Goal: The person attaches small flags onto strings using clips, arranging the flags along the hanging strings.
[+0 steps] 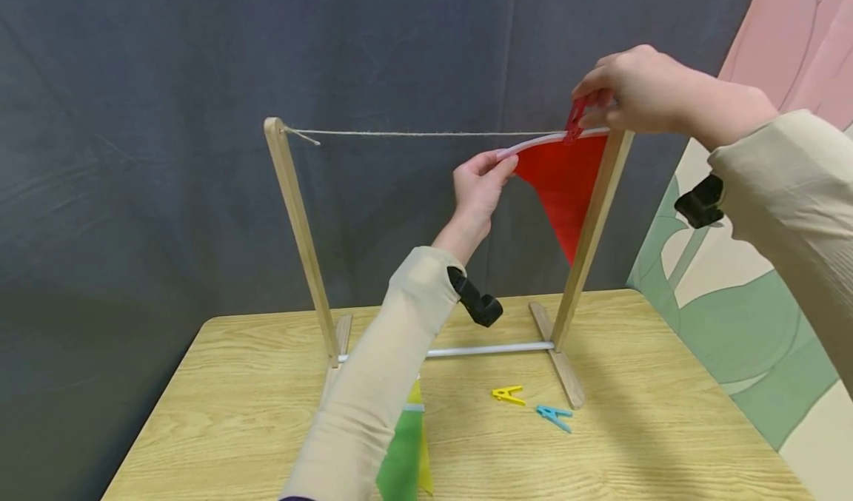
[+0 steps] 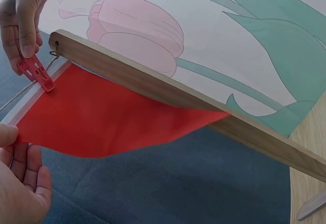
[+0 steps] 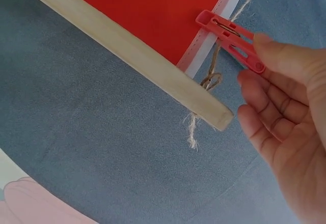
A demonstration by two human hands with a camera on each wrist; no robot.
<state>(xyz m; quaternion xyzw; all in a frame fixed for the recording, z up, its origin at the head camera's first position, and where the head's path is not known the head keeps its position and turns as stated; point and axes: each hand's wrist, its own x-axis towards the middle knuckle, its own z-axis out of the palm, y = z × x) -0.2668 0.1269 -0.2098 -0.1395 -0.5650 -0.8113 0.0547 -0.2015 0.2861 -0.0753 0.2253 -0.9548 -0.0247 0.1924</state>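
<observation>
A red triangular pennant (image 1: 563, 179) with a white top band hangs at the right end of a string (image 1: 413, 133) tied between two wooden posts. My left hand (image 1: 481, 186) pinches the left corner of its band, slightly below the string. With thumb and fingers, my right hand (image 1: 643, 90) grips a red clothespin (image 3: 229, 38) near the right post (image 1: 596, 227). In the right wrist view the clothespin's jaws straddle the white band and the string beside the knot. The pennant's tip hangs by the post.
On the table (image 1: 220, 390) lie a yellow clothespin (image 1: 509, 395) and a blue clothespin (image 1: 554, 417). A green pennant (image 1: 400, 456) overlaps a yellow one (image 1: 424, 460), partly behind my left sleeve. A white rod (image 1: 489, 350) joins the posts low down; the left post (image 1: 300, 234) stands opposite.
</observation>
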